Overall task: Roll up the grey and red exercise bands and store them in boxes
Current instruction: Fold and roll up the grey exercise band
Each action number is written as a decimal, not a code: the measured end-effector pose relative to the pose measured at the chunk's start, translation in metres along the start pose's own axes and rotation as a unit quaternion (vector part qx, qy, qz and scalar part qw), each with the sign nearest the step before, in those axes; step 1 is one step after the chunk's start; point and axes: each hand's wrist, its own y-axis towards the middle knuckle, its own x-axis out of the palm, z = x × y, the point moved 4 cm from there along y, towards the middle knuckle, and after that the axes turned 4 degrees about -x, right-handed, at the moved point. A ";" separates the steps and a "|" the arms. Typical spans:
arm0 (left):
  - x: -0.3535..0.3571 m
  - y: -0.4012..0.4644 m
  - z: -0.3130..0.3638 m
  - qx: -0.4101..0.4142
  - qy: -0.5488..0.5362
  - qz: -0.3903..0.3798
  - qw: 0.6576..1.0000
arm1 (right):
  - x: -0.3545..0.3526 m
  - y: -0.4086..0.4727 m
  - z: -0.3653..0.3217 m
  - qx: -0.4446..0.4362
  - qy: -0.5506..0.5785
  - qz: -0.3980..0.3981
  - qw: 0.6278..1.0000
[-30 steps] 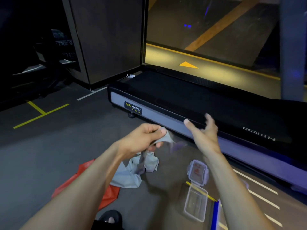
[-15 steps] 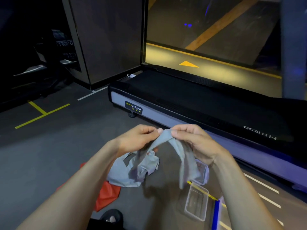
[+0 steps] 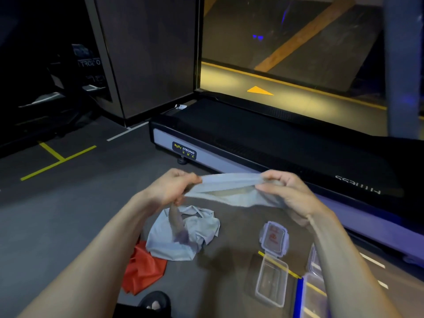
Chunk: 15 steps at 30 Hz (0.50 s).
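Between my two hands a stretch of the grey exercise band (image 3: 229,188) is held taut above the floor. My left hand (image 3: 172,188) grips one part of it and my right hand (image 3: 284,193) pinches it further along. The rest of the band hangs from the left hand into a crumpled heap on the floor. Partly under that heap lies the red band (image 3: 143,269). To the right on the floor sit an open clear plastic box (image 3: 271,282) and its lid (image 3: 274,238).
A treadmill (image 3: 263,143) runs across the floor just beyond my hands. Another clear container (image 3: 315,267) shows behind my right forearm. A sandalled foot (image 3: 156,302) is at the bottom edge. Grey floor with yellow lines lies to the left.
My right hand, free and open a second ago, took hold of the grey band. Both hands then moved apart, pulling a length of it out flat between them.
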 end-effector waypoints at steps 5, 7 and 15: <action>0.010 0.001 -0.026 -0.050 0.205 -0.103 0.972 | 0.007 -0.002 -0.014 -0.051 0.003 0.026 0.998; 0.024 -0.005 -0.027 -0.047 0.191 -0.168 0.966 | 0.014 0.000 -0.021 -0.074 -0.069 0.014 0.995; 0.058 -0.020 0.022 0.136 -0.065 -0.189 0.970 | 0.046 0.003 -0.038 -0.123 -0.248 -0.060 0.959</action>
